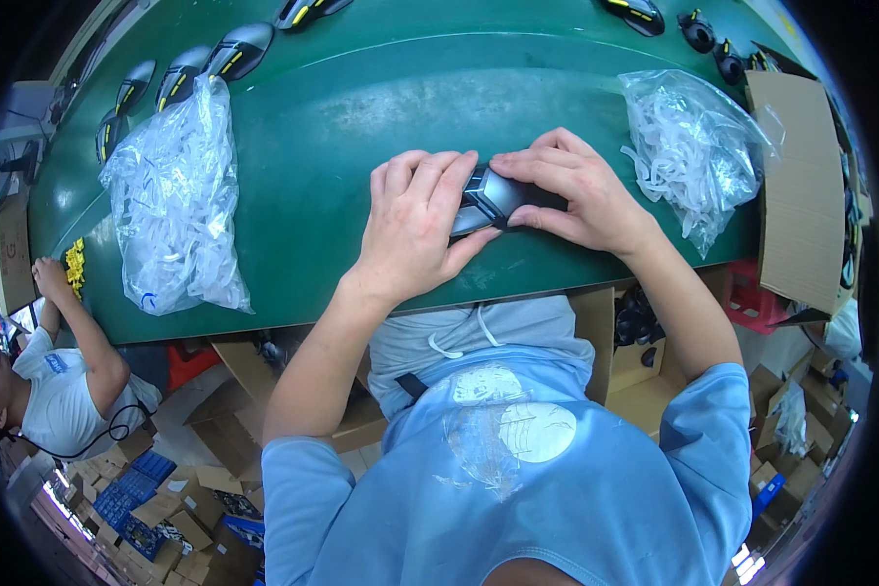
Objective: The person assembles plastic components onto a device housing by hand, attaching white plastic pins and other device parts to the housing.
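A silver-grey and black moulded plastic piece (495, 193), angular in shape, lies at the table's middle near the front edge. My left hand (410, 217) grips its left end, fingers on the far side and thumb on the near side. From the right, my right hand (574, 188) is closed on it too, with fingertips and thumb pressing the grey top. Much of the piece is hidden under my fingers, so its exact kind does not show.
Clear bags of translucent plastic strips lie left (176, 195) and right (693, 146) on the green table (420, 98). Grey-black pieces with yellow stripes (239, 51) line the far left. A cardboard box (801, 186) stands right. Another person (78, 381) sits left, by small yellow parts (74, 266).
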Tool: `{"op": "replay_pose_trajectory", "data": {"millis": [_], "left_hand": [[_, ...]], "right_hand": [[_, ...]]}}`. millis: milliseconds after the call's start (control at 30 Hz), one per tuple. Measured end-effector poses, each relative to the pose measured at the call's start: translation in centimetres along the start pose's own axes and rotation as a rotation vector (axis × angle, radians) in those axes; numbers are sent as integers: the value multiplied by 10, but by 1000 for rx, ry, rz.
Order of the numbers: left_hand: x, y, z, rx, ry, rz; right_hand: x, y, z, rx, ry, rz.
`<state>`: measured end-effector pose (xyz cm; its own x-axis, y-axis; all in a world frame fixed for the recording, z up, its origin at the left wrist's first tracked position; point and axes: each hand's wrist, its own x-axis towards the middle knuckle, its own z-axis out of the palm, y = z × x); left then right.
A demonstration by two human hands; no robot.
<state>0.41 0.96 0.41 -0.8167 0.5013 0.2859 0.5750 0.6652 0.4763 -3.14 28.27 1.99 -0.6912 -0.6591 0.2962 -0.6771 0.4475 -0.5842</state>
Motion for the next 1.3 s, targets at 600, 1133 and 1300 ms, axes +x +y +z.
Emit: {"op": "replay_pose_trajectory", "data": {"millis": [600, 1133, 1300], "left_hand": [[6, -5, 5, -9, 43, 104], [-8, 7, 4, -48, 108, 42], [-4, 7, 5, -47, 131, 35]], "right_hand": [[3, -10, -7, -27, -73, 120], [38, -11, -11, 353, -614, 853], [64, -23, -24, 280, -715, 968]]}}
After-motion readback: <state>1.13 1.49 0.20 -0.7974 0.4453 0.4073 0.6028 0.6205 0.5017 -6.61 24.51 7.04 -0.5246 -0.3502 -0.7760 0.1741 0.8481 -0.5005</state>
